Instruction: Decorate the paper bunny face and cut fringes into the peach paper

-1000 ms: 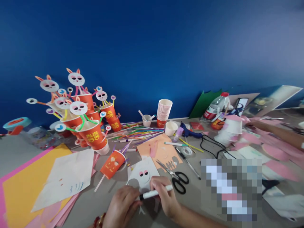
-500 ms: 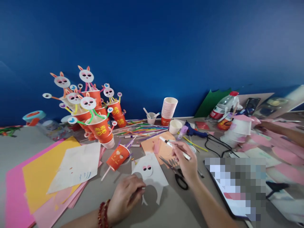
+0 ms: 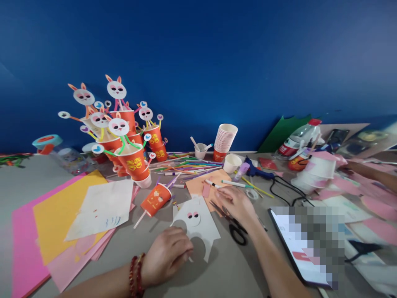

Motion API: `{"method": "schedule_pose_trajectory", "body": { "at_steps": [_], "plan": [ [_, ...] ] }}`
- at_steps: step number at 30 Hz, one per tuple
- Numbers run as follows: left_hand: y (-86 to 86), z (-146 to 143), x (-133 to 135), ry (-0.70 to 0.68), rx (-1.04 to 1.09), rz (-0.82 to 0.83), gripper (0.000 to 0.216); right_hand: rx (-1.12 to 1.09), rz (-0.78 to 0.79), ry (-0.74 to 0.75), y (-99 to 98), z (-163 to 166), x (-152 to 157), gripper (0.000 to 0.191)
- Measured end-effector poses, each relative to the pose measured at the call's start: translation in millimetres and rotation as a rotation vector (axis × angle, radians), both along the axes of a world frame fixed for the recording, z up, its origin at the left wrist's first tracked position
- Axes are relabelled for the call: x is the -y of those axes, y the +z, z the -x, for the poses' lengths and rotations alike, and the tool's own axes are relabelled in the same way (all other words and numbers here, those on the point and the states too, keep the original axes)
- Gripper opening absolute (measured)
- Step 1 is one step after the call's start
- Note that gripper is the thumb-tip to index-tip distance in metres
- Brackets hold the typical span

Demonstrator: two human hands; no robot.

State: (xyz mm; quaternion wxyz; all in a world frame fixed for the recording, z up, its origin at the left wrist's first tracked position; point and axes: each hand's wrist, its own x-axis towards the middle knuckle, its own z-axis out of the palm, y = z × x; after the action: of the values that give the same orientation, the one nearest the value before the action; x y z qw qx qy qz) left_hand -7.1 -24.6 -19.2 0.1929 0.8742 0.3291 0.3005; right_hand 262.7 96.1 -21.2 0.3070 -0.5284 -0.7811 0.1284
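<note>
My right hand is over the orange paper, with bent fingers around the body of a white marker with a dark band. Part of the marker is hidden behind the fingers. Beside this hand lie black-handled scissors. A small round white face with pink-and-black eyes rests on a cut-out sheet of white paper. At the sheet's lower left edge, my left hand lies with curled fingers; whatever is under the fingertips is hidden.
Stacked orange cups with rabbit faces stand at the left, behind coloured paper. White cups, a blue glue gun and a green-capped marker are further back. A phone lies right; another person's arm reaches in.
My right hand has lowered with the white marker toward the orange paper. The green-capped marker now shows behind it. My left hand stays almost still, while the view has shifted slightly.
</note>
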Motion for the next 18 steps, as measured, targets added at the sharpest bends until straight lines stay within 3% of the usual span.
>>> {"method": "schedule_pose_trajectory", "body": {
  "at_steps": [5,10,18],
  "plan": [
    [-2.7,1.4,0.5,-0.003,-0.020,0.015,0.013,0.076,-0.009,-0.056,-0.8,1.5,2.9,0.023],
    [-2.6,1.2,1.0,-0.019,-0.038,0.003,0.013,-0.003,-0.104,-0.040,-0.9,6.2,3.8,0.021],
    [-2.1,1.7,0.5,-0.041,-0.058,0.028,0.014,-0.141,-0.059,0.116,10.3,24.3,16.8,0.016]
  ]
}}
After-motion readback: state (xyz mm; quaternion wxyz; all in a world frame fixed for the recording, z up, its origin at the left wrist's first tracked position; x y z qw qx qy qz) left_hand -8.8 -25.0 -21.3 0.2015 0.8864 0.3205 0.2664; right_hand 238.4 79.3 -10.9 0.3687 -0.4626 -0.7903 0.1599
